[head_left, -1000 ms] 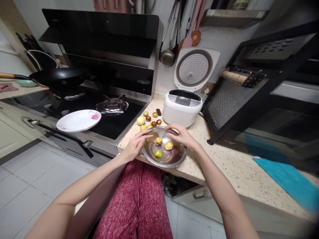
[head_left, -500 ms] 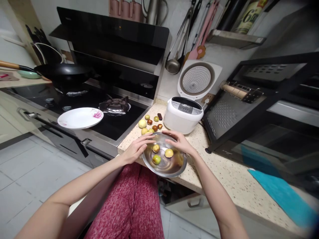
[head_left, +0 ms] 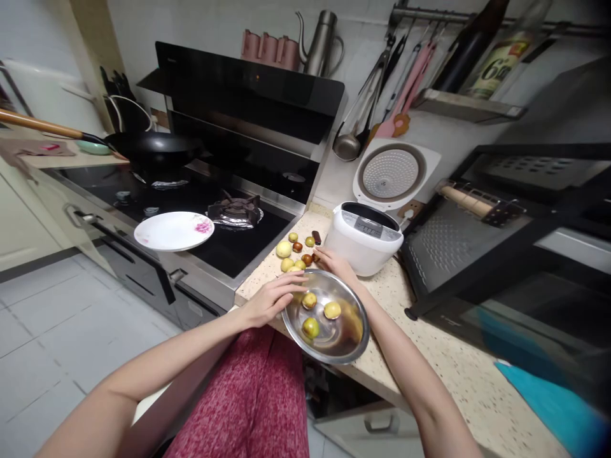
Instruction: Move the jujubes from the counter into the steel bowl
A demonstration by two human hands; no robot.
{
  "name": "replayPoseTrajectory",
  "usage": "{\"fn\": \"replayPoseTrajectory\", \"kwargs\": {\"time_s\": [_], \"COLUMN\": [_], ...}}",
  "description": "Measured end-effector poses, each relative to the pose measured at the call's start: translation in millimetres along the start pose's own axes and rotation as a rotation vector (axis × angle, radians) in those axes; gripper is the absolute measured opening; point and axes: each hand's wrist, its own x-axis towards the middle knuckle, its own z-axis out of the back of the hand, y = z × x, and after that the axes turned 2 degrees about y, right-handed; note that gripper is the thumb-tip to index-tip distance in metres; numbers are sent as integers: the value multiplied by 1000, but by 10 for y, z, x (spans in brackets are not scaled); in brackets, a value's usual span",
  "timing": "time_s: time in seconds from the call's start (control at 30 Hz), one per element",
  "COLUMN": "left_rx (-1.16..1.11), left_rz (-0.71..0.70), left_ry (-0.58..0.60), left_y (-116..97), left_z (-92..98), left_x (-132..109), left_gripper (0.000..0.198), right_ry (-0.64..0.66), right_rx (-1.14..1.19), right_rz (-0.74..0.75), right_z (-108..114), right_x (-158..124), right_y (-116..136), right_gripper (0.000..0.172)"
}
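A shiny metal bowl (head_left: 353, 343) stands at the counter's front edge with three yellow-green, brown-patched jujubes (head_left: 332, 310) in it. My left hand (head_left: 273, 299) lies at the bowl's left rim, its fingers stretched out over the edge. Beyond the bowl, my right hand (head_left: 338, 266) reaches with extended fingers to the loose fruit, its fingertips by a red-brown jujube (head_left: 307, 259). Whether they touch one there is hard to see. Several more green and brown jujubes (head_left: 283, 249) lie on the counter, with a small dark brown piece (head_left: 316, 237) behind them.
Behind my right hand a white rice cooker (head_left: 365, 238) has its lid up. A flowered white plate (head_left: 172, 230) rests at the stove's front, with a black wok (head_left: 153, 147) farther left. A black oven (head_left: 482, 254) and a teal cloth (head_left: 548, 401) are on the right.
My right hand has left the bowl's inner far side and moved out past the rim to the loose jujubes. My left hand stays at the rim. The whole view has shifted.
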Motion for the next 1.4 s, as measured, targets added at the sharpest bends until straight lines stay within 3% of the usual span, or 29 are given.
{"fn": "replayPoseTrajectory", "kwargs": {"time_s": [0.17, 0.33, 0.5, 0.7, 0.8, 0.93, 1.1, 1.4], "left_rx": [-10, -22, -19, -23, -30, -19, 0, -6], "left_rz": [-15, -20, -23, -18, -23, -14, -14, -11], "left_ry": [3, 8, 8, 6, -6, -16, -9, -3], "left_y": [-5, 13, 27, 19, 15, 16, 22, 2], "left_z": [12, 12, 6, 15, 9, 2, 8, 25], "left_x": [5, 3, 2, 5, 5, -1, -10, 1], "left_gripper": [53, 54, 53, 50, 51, 52, 54, 53], "right_ry": [33, 30, 8, -284, -328, -167, 61, 242], "right_rx": [-89, -97, -55, 106, 199, 363, 490, 495], "right_rz": [-5, -36, -1, -85, -130, -59, 23, 20], "right_z": [-277, -270, 25, 515, 704, 836, 877, 884], "right_x": [119, 56, -95, -347, -464, -538, -545, -554], "right_y": [-31, -11, 29, 301, 542, 795, 888, 931], "right_gripper": [39, 37, 37, 33, 34, 28, 25, 23]}}
